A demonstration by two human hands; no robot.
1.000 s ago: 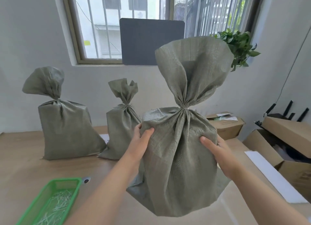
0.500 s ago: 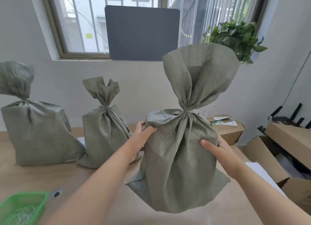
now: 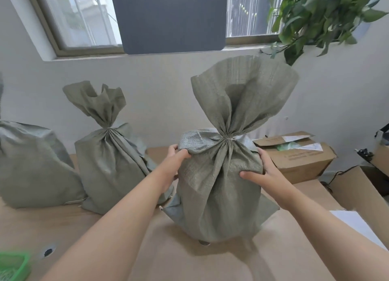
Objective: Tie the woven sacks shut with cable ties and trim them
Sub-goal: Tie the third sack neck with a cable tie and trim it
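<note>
Head view: the front sack (image 3: 219,186), grey-green woven cloth, stands upright in the middle of the bench (image 3: 189,264). Its base is down at the bench top, above its own shadow. Its neck is gathered tight under a flared, open top. A pale band shows at the pinch, but it is too small to tell whether it is a cable tie.

Both hands hold this sack just below the neck. The left hand (image 3: 175,158) grips the upper left shoulder, with the thumb on the front and the fingers curled round behind. The right hand (image 3: 263,173) clasps the right side, with the thumb pressed into the front cloth and the fingers wrapped round the back.

Just left of it stands a middle sack (image 3: 109,165), also cinched at the neck, its lower edge touching or nearly touching the front sack's corner. Further left is a third sack (image 3: 31,167), cut off by the frame edge.

A green basket (image 3: 14,264) sits at the near left corner, with a round cable hole (image 3: 48,251) beside it. Behind the front sack to the right is an open cardboard box (image 3: 301,156). Faint print runs along its side and white labels lie on its flaps, but all of it is too blurred to read.

A white sheet (image 3: 362,226) lies at the right. A leafy plant (image 3: 320,17) hangs at upper right, and a dark panel (image 3: 170,17) covers part of the window.
</note>
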